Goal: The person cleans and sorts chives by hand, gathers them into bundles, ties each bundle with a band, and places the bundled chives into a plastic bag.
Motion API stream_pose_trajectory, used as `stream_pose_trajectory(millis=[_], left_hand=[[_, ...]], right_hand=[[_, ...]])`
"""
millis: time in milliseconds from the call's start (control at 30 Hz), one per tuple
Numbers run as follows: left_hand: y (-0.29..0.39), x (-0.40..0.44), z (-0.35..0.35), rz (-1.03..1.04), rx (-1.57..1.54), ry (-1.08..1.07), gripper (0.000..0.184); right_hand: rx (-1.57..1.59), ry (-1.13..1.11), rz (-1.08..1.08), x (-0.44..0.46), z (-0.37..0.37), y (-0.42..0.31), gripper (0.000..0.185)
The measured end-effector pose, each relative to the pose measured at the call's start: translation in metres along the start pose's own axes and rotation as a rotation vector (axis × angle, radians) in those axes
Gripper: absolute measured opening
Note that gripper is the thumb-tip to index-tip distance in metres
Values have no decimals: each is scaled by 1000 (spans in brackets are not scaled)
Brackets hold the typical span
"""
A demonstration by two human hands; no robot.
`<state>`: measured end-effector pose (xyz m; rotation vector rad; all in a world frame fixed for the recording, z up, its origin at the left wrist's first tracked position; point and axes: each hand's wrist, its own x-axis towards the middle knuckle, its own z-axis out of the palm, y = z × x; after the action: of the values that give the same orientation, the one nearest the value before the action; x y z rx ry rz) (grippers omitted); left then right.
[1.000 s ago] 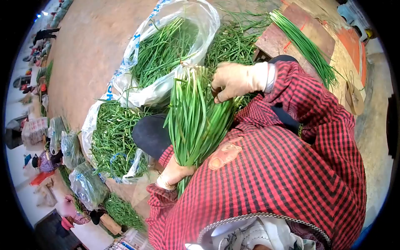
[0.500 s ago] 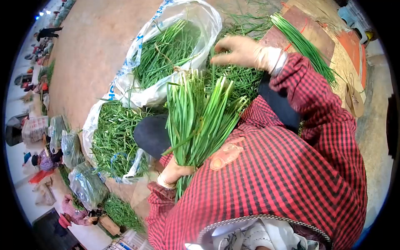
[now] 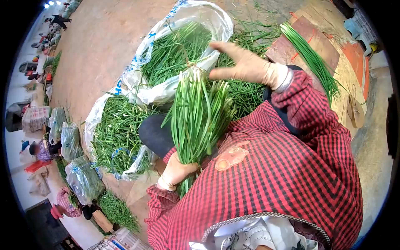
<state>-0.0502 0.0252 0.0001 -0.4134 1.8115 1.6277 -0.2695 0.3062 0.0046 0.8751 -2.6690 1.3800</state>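
A thick bunch of garlic chives (image 3: 193, 125) stands fanned out in front of my chest, pale stem ends up. Near its lower part, my gloved left hand (image 3: 178, 170) is wrapped round the green leaves. My gloved right hand (image 3: 248, 66) hovers just beside the pale ends, with thumb and fingers spread apart and nothing in them. Behind the bunch, an open clear plastic bag (image 3: 223, 25) holds more chives (image 3: 175, 48). Under my right forearm lies a heap of loose green leaves (image 3: 246, 93), partly hidden.
A tidy bundle of chives (image 3: 310, 58) rests on a reddish board (image 3: 283, 50) at the right. Another bag (image 3: 93, 116) of cut greens stands by my knee (image 3: 154, 131). At the far left, people work among filled bags (image 3: 85, 181). A sandal (image 3: 355, 112) lies at the right.
The bunch has drawn together, its stems less spread to the right. My right hand has opened wider beside the pale ends. The whole view has shifted slightly.
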Motion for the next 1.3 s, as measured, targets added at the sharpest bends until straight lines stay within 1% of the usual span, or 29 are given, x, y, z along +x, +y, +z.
stream_pose_trajectory(millis=[67,100,133,200,233,267,300,367,400,433,467,533,600,633,667,733,800,867,900,933,967,1000,1033,1067,1100,1133,1200,1267,1300], left_hand=[[-9,6,-5,45,58,20,38],[-10,8,-6,90,116,43,40],[-9,7,-6,96,115,43,40],[-2,4,-5,152,112,80,43],[4,-1,-9,125,204,74,46],[-1,-1,-12,127,197,78,46],[-5,0,-14,175,271,112,54],[-8,-2,-13,234,395,164,72],[5,-7,-10,234,390,169,72],[9,-8,-19,226,533,197,68],[14,-9,-18,218,670,224,65],[13,-14,-23,221,710,262,69],[18,-14,-19,205,847,348,70],[20,-15,-19,189,856,325,76],[21,-15,-18,185,856,322,76],[23,-14,-17,169,901,350,77],[29,-14,-15,203,946,354,77],[35,-16,-15,227,993,363,78],[39,-17,-13,242,1027,376,78],[41,-19,-14,256,1061,390,79],[40,-20,-17,294,1141,409,80],[45,-22,-17,289,1142,416,80],[52,-25,-18,248,1215,429,80],[56,-25,-20,210,1288,440,80],[55,-24,-24,327,1334,496,81],[51,-21,-27,303,1381,505,82],[51,-21,-27,322,1388,535,83],[45,-21,-30,331,1383,558,83],[42,-20,-32,346,1380,579,84]], right_hand=[[-141,-108,-176,1,17,-19,83],[-142,-189,-180,5,21,-30,73],[-254,-119,-215,4,30,-30,51],[-438,-65,-204,7,32,-22,35],[-441,-69,-211,5,30,-20,35],[-409,-80,-174,1,27,-18,30],[-377,-91,-137,-3,23,-17,26],[-339,-64,-177,-14,13,-16,24],[-293,-28,-209,-19,8,-15,22],[-293,-6,-216,-17,21,-6,16],[-220,19,-168,-19,15,-3,14],[-227,145,-97,-17,8,28,15],[-168,136,239,-11,-13,68,19],[-345,-14,348,-7,-32,57,28],[-342,-16,350,-6,-36,44,28],[-287,-74,-159,-8,-22,1,45],[-215,-262,-344,-6,-4,-41,62],[-318,-235,-517,-12,22,-57,61],[-231,-310,-559,-15,30,-58,52],[-161,-283,-613,-16,37,-56,37],[-137,-291,-574,-18,37,-56,30],[-115,-299,-538,-20,34,-58,23],[-108,-302,-540,-24,33,-58,23],[-209,-330,-526,-30,31,-58,19],[-309,-363,-504,-37,30,-57,16],[-417,-411,-500,-41,30,-59,13],[-443,-506,-449,-47,26,-50,14],[-534,-511,-357,-48,12,-43,15],[-569,-466,-339,-49,5,-27,14]])
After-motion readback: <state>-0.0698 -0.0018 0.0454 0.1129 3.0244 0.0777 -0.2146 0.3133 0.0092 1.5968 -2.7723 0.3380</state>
